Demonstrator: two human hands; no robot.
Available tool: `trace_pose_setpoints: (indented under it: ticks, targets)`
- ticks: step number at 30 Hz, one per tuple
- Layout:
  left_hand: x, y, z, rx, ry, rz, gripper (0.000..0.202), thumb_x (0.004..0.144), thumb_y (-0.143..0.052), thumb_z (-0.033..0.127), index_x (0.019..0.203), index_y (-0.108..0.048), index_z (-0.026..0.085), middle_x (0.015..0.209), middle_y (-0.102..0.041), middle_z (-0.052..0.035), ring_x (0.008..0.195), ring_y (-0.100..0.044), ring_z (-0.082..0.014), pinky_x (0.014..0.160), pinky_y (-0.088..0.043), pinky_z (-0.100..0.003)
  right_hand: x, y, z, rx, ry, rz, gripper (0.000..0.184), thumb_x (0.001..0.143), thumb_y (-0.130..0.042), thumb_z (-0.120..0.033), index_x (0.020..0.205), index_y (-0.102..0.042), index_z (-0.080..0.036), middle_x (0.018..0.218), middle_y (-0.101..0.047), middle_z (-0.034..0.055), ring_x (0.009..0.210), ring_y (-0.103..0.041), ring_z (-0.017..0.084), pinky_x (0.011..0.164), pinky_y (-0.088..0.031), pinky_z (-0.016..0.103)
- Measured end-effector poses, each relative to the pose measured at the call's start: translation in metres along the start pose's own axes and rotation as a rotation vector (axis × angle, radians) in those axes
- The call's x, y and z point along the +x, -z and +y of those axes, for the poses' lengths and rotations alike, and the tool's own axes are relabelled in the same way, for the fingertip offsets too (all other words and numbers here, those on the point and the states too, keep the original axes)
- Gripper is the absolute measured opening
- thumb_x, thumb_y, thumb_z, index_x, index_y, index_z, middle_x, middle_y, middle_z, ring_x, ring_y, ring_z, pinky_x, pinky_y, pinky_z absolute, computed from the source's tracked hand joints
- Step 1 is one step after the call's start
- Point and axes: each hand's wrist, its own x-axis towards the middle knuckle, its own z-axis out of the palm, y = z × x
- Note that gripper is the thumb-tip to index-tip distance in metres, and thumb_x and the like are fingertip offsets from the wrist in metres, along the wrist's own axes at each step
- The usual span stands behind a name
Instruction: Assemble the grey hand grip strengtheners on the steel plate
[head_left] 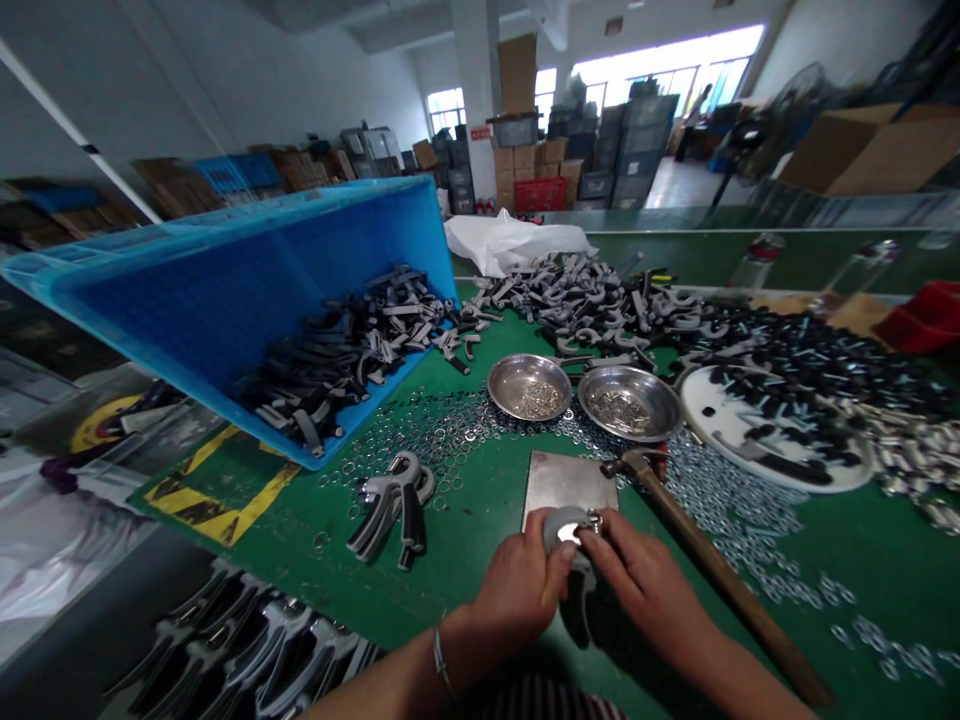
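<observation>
Both of my hands meet above the front edge of a flat metal plate (pixel 566 482). Between them is a grey, hook-ended hand-grip handle (pixel 564 520), its black lower part hanging below the fingers. My left hand (pixel 517 580) is closed around the left side of the curved end. The fingers of my right hand (pixel 637 570) pinch its right side, near a small shiny metal piece (pixel 595 520) whose kind I cannot make out. A hammer (pixel 705 545) with a wooden shaft lies to the right. Left of my hands rest joined grey-and-black hand grips (pixel 394 505).
A tilted blue crate (pixel 360 240) holds many handles. Two steel bowls (pixel 529 388) (pixel 628 402) contain small metal parts. Loose rings and nuts (pixel 735 500) spread across the green table. A white tray (pixel 772 430) carries black knobs with screws. More grips (pixel 255 640) lie at lower left.
</observation>
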Motion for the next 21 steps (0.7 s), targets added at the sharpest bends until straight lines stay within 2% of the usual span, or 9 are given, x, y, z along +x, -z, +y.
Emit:
trace_pose_setpoints:
  ticks: [2,7,9,12,16,18,21]
  targets:
    - [-0.001,0.007,0.006,-0.017,0.004,-0.070,0.043,0.100,-0.036,0.050,0.127,-0.045,0.018,0.071,-0.064,-0.0033,0.065,-0.062,-0.0218,0.064,-0.042,-0.032,-0.001,0.006,-0.003,0.034,0.010,-0.026,0.028,0.099,-0.041,-0.048,0.086,-0.051,-0.026,0.072,-0.064,0.0021,0.065,-0.063,0.022,0.061,-0.040,0.031]
    - [-0.001,0.019,0.015,-0.033,0.010,-0.154,0.048,0.099,-0.036,0.051,0.133,-0.043,0.018,0.078,-0.066,-0.0045,0.070,-0.064,-0.0215,0.067,-0.046,-0.032,-0.006,0.015,-0.013,0.107,-0.005,-0.032,0.025,0.097,-0.047,-0.047,0.090,-0.058,-0.024,0.075,-0.068,0.0040,0.068,-0.064,0.022,0.063,-0.044,0.032]
    - [0.001,0.023,0.018,-0.001,-0.011,-0.233,0.056,0.094,-0.048,0.055,0.137,-0.040,0.019,0.088,-0.069,-0.0065,0.077,-0.066,-0.0227,0.072,-0.048,-0.032,-0.008,0.019,-0.017,0.187,-0.002,-0.077,0.023,0.095,-0.051,-0.044,0.096,-0.063,-0.025,0.084,-0.071,0.0050,0.077,-0.066,0.023,0.070,-0.049,0.034]
    - [-0.001,0.026,0.024,0.102,-0.035,-0.304,0.074,0.078,-0.069,0.062,0.133,-0.044,0.019,0.109,-0.068,-0.0116,0.097,-0.065,-0.0284,0.080,-0.048,-0.034,-0.011,0.025,-0.021,0.296,-0.006,-0.116,0.019,0.094,-0.055,-0.041,0.099,-0.068,-0.028,0.094,-0.072,0.0042,0.091,-0.066,0.024,0.081,-0.052,0.035]
    - [-0.001,0.026,0.029,0.281,-0.048,-0.338,0.073,0.076,-0.064,0.072,0.124,-0.048,0.020,0.101,-0.070,-0.0125,0.090,-0.068,-0.0306,0.071,-0.047,-0.033,-0.016,0.021,-0.019,0.241,-0.061,-0.151,0.021,0.094,-0.052,-0.041,0.099,-0.065,-0.025,0.094,-0.072,0.0060,0.090,-0.067,0.024,0.080,-0.053,0.035]
    - [0.011,0.028,0.025,0.348,-0.094,-0.354,0.075,0.074,-0.065,0.074,0.123,-0.050,0.019,0.097,-0.070,-0.0122,0.088,-0.069,-0.0310,0.068,-0.046,-0.032,-0.013,0.015,-0.011,0.191,-0.055,-0.151,0.025,0.097,-0.046,-0.041,0.103,-0.063,-0.023,0.096,-0.072,0.0072,0.087,-0.068,0.023,0.077,-0.053,0.034]
    - [0.047,0.035,0.014,0.395,-0.184,-0.399,0.077,0.071,-0.070,0.072,0.123,-0.052,0.017,0.093,-0.070,-0.0107,0.083,-0.070,-0.0300,0.064,-0.046,-0.030,0.008,0.013,0.009,-0.025,-0.004,-0.145,0.029,0.100,-0.041,-0.040,0.103,-0.063,-0.021,0.090,-0.073,0.0057,0.080,-0.069,0.021,0.071,-0.053,0.030]
